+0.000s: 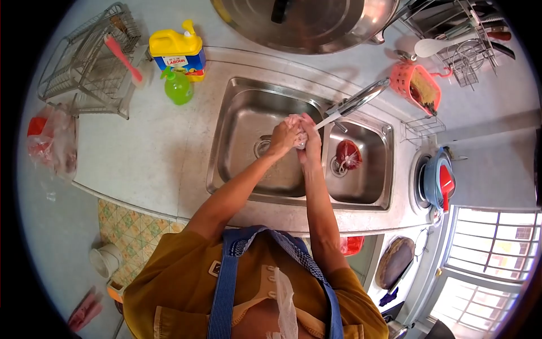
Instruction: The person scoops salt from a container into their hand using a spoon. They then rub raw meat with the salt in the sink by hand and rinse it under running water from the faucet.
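Observation:
Under the faucet point(361, 97), my left hand point(285, 137) and my right hand point(309, 137) are pressed together around something pale and whitish, perhaps foam or a thin bag, too small to make out. Both hands are over the right side of the large steel basin point(237, 141), close to the divider. Fingers of both hands are curled and closed. A red item in clear plastic point(349, 154) lies in the small basin point(367, 189), right of my hands.
A yellow and blue jug point(178, 50) and a green pump bottle point(178, 89) stand back left, near a wire dish rack point(90, 68). A large metal lid point(316, 25) is behind the sink. A pink basket point(415, 85) and blue basin point(433, 179) are at right.

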`<state>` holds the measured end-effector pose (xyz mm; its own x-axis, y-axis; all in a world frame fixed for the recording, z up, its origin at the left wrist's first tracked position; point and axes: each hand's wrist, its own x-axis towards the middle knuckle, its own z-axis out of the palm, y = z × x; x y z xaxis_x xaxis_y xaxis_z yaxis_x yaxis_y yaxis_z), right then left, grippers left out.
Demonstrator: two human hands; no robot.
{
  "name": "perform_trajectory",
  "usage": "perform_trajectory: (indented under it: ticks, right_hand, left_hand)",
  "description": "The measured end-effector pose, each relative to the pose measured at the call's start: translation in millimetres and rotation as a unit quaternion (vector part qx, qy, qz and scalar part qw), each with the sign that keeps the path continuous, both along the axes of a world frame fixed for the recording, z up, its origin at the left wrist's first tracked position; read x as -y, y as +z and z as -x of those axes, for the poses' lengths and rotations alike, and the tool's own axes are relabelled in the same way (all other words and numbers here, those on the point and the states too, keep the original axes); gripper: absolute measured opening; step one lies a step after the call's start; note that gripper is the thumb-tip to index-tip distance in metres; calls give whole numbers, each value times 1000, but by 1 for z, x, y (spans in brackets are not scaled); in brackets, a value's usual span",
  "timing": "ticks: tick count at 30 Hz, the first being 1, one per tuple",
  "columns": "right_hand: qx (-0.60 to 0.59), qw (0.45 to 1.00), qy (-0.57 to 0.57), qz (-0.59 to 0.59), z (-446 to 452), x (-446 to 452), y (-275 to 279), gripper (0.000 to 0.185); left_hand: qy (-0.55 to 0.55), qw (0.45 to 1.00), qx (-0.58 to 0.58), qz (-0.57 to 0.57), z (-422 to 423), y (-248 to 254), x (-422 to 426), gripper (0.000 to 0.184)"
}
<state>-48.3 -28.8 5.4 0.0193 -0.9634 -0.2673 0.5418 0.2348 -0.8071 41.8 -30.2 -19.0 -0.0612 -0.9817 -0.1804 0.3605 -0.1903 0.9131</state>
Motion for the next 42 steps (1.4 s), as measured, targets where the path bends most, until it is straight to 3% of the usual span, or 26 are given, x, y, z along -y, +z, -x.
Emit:
perform_trajectory:
  ticks: [2, 3, 4, 6, 8, 9, 10, 13, 15, 16, 18, 20, 22, 23, 24, 25, 26, 27, 30, 32, 33, 35, 36, 38, 39, 42]
  right_hand:
    - [66, 998, 19, -7, 3, -11, 2, 45]
    - [126, 992, 7, 3, 4, -17, 4, 43]
    - [185, 983, -5, 13, 4, -22, 6, 43]
    - [177, 984, -9, 8, 7, -23, -3, 42]
    - [238, 968, 60, 56, 16, -18, -31, 39]
    - [146, 980, 88, 105, -4, -35, 24, 37]
    - [147, 980, 91, 103, -6, -37, 22, 37]
    - [244, 963, 49, 107, -7, -40, 13, 38]
    - [306, 946, 14, 108, -3, -43, 4, 39]
    - [306, 946, 14, 109, -1, -41, 0, 39]
    - [371, 923, 35, 95, 4, -38, -11, 39]
    - [320, 937, 36, 133, 6, -34, -19, 37]
    - [444, 891, 5, 91, 10, -29, -9, 30]
    - [308, 949, -60, 28, 11, -26, -4, 26]
    - [308, 949, -59, 29, 8, -25, 4, 26]
    - [299, 951, -50, 61, 4, -22, 12, 25]
    - [288, 952, -40, 92, 3, -18, 16, 24]
    - [296, 949, -3, 108, 5, -12, 16, 26]
    - [-76, 977, -41, 194, 8, -14, 17, 28]
    - [-418, 853, -53, 306, 1, -21, 21, 29]
    - [-530, 764, -56, 362, -5, -27, 26, 29]
    - [-642, 647, -43, 409, -19, -42, 40, 31]
    - [-679, 609, -32, 409, -26, -47, 45, 31]
    - [-734, 545, -32, 403, -36, -48, 49, 33]
    - [-750, 526, -41, 398, -40, -44, 50, 33]
    - [-777, 505, -72, 370, -44, -24, 42, 35]
  left_hand:
    - [-24, 985, 169, 35, -4, 13, 1, 18]
    - [20, 953, 248, 170, -1, 4, 3, 14]
    - [21, 953, 250, 168, -5, 18, -3, 14]
    - [-29, 891, 383, 243, -9, 44, -14, 17]
    - [8, 831, 363, 422, -3, 42, -12, 15]
    - [-7, 808, 382, 448, -2, 49, -12, 14]
    - [-22, 789, 399, 467, -1, 54, -11, 14]
    - [-54, 725, 468, 502, 4, 64, -14, 12]
    - [-54, 613, 590, 523, 7, 68, -22, 12]
    - [-53, 612, 590, 524, 5, 70, -21, 12]
    - [-74, 717, 486, 494, -3, 80, -20, 12]
    - [-95, 806, 371, 451, -12, 93, -20, 14]
    - [-112, 876, 249, 399, -19, 100, -17, 15]
    - [-62, 943, 194, 265, -22, 99, -15, 28]
    - [-61, 942, 194, 266, -20, 75, -12, 28]
    - [-101, 986, -78, 105, -14, 34, -7, 34]
    - [-130, 928, -342, -68, -9, 12, -3, 41]
    - [-168, 857, -473, -116, -10, 32, -20, 51]
    - [-204, 799, -552, -122, -2, 14, -23, 53]
    - [-150, 836, -507, -146, 3, 12, -12, 55]
    - [-211, 789, -564, -124, 5, 2, -6, 55]
    - [-282, 696, -651, -112, 2, 7, -8, 56]
    - [-283, 695, -651, -113, 0, 8, -10, 56]
    - [-191, 782, -578, -137, -3, 10, -17, 56]
    - [-195, 777, -597, -48, -4, 9, -26, 53]
    - [-156, 812, -560, -62, -6, 13, -25, 50]
